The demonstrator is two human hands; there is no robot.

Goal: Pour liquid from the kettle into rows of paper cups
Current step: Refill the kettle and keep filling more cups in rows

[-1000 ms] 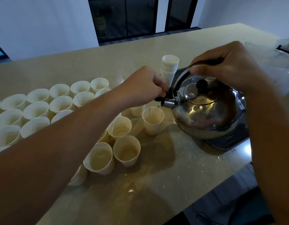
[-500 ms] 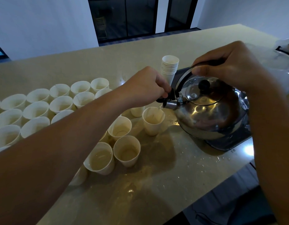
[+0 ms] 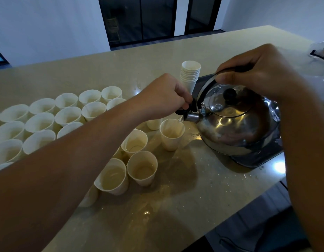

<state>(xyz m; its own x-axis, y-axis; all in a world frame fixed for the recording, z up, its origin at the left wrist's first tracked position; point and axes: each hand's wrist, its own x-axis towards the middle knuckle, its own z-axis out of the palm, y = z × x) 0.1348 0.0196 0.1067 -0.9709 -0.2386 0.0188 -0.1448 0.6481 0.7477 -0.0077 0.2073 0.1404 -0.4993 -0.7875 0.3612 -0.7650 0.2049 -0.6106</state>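
A shiny steel kettle (image 3: 235,128) hangs tilted to the left above the counter. My right hand (image 3: 255,70) grips its black handle from above. My left hand (image 3: 165,99) pinches the black spout cap (image 3: 191,106) and holds it raised. A thin stream of liquid falls from the spout (image 3: 193,117) into a paper cup (image 3: 171,135) directly beneath it. Rows of white paper cups (image 3: 41,122) spread to the left; three nearer cups (image 3: 142,168) hold liquid. My left forearm hides part of the rows.
A stack of nested paper cups (image 3: 190,75) stands behind the spout. A dark stove base (image 3: 257,159) lies under the kettle. Drops and a wet patch mark the beige counter (image 3: 166,206). The counter's front edge runs diagonally at lower right. Clear plastic wrap (image 3: 319,66) sits far right.
The kettle has tipped further left and down, bringing the spout over the cup. Liquid now runs into the cup. Both hands keep their grips.
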